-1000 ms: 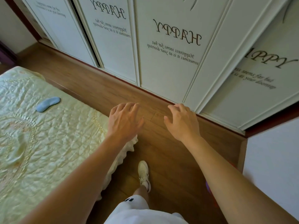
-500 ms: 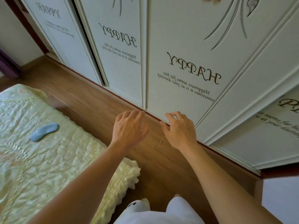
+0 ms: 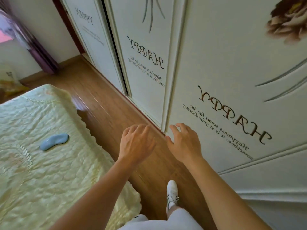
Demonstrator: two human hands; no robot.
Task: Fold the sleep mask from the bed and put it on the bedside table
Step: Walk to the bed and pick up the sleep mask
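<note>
A light blue sleep mask (image 3: 54,141) lies flat and unfolded on the pale yellow quilted bed (image 3: 33,171), near the bed's right edge. My left hand (image 3: 135,143) hovers over the wooden floor to the right of the bed, empty, with its fingers loosely spread. My right hand (image 3: 183,141) is held out beside it, also empty with fingers apart, close to the wardrobe door. Both hands are well to the right of the mask. No bedside table shows clearly in the head view.
White sliding wardrobe doors (image 3: 216,80) with lettering run along the right. A strip of wooden floor (image 3: 106,103) lies between bed and wardrobe. My white shoe (image 3: 172,191) stands on it. A purple curtain (image 3: 38,47) hangs at the far left.
The view has swung left and forward along the wardrobe, so the mask sits closer and nearer the middle. Both hands stay raised and empty. My foot has stepped forward.
</note>
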